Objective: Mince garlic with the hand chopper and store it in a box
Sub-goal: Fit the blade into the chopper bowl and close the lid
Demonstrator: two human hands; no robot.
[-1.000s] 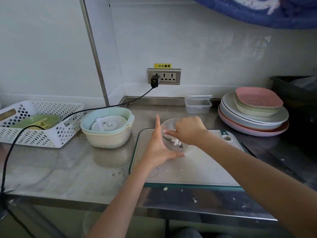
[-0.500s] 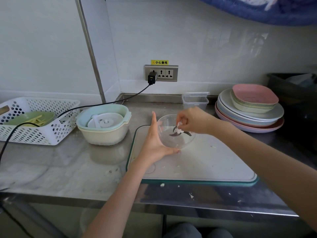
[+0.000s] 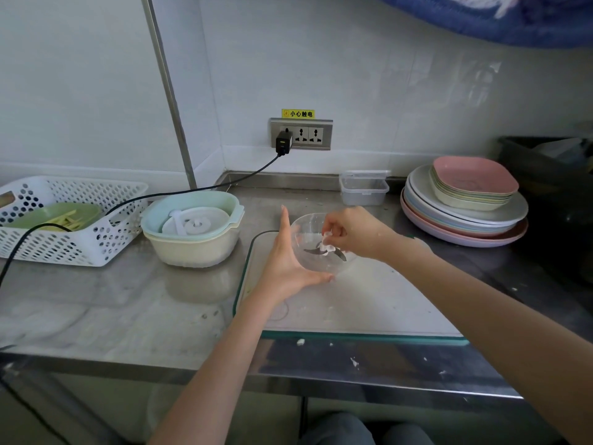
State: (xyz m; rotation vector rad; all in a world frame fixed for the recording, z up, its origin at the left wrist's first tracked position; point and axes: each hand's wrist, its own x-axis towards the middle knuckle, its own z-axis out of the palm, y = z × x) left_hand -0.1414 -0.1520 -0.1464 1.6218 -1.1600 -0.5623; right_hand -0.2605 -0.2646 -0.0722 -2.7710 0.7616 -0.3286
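Observation:
The clear chopper bowl (image 3: 309, 264) stands on the white cutting board (image 3: 369, 303). My left hand (image 3: 285, 268) steadies its left side, with straight fingers along the wall and the thumb under the near edge. My right hand (image 3: 353, 231) pinches the white stem of the blade unit (image 3: 327, 247) over the bowl; dark curved blades show just below my fingers. White garlic residue clings inside the bowl. A small clear storage box (image 3: 364, 189) with its lid resting on it sits by the back wall, apart from both hands.
A stack of pastel plates (image 3: 465, 213) stands at the right. A nested green and cream bowl holding the white chopper lid (image 3: 192, 226) sits left of the board. A white basket (image 3: 64, 220) is at far left. A black cable (image 3: 192, 189) runs from the wall socket. Garlic bits dot the counter's front edge.
My right hand has risen from deep in the bowl, lifting the blade unit by its stem. The left hand stays against the bowl. The camera view has shifted slightly.

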